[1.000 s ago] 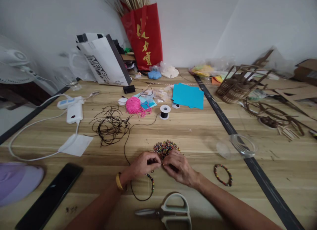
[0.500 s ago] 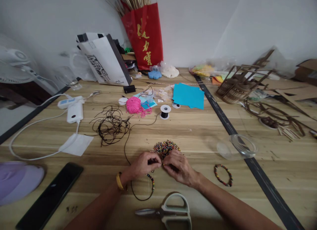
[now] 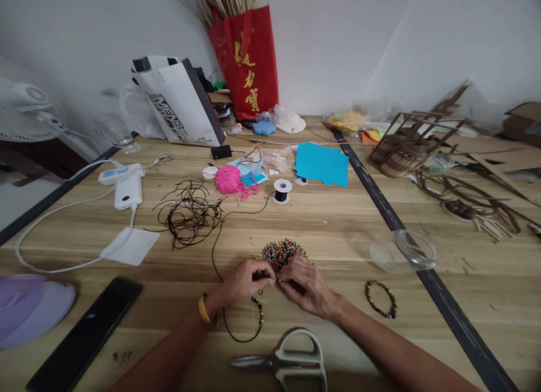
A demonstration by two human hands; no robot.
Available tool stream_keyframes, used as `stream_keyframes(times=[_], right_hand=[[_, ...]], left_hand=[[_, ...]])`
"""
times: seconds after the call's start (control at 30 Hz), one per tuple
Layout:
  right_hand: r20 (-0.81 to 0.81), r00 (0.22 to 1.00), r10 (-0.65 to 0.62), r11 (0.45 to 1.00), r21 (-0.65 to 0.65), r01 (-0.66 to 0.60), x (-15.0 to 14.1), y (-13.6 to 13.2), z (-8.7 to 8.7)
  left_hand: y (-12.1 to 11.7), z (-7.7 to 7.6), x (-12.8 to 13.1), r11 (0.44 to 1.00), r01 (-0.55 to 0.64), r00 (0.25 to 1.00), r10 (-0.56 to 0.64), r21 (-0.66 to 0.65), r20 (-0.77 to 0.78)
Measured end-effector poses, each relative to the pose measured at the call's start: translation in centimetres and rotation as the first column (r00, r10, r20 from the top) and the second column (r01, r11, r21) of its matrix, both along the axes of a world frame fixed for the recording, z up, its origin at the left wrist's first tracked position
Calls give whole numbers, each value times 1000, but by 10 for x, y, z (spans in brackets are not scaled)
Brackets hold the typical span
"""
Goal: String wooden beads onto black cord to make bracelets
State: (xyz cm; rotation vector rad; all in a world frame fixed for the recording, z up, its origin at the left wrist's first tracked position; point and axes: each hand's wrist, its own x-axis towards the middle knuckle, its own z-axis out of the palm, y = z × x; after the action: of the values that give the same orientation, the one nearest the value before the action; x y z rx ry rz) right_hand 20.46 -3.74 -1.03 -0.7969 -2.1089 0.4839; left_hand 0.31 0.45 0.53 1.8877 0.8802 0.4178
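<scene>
Wood-grain counter. Left of centre: wiry black tangle. Lower centre: left hand, fingertips pinched; thin, smooth black cord curves below it, with small round multicoloured strung beads. Centre: loose bead pile just beyond the 2 hands, white-flanged spool higher up. Right hand also pinched, nearly meeting the left; grasped bits too tiny to tell. Lower right: beaded ring, lying flat.
</scene>
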Motion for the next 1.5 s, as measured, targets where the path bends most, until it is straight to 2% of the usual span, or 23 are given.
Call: stream_keyframes(times=[0.63, 1.5], right_hand=[[41, 999, 20, 999, -33, -18, 0, 0, 2], [-21, 1000, -13, 999, -43, 12, 1, 1, -1]], left_hand=[[0, 0, 0, 1000, 0, 1000, 0, 8, -11], [1, 2, 0, 998, -12, 999, 14, -64, 36]])
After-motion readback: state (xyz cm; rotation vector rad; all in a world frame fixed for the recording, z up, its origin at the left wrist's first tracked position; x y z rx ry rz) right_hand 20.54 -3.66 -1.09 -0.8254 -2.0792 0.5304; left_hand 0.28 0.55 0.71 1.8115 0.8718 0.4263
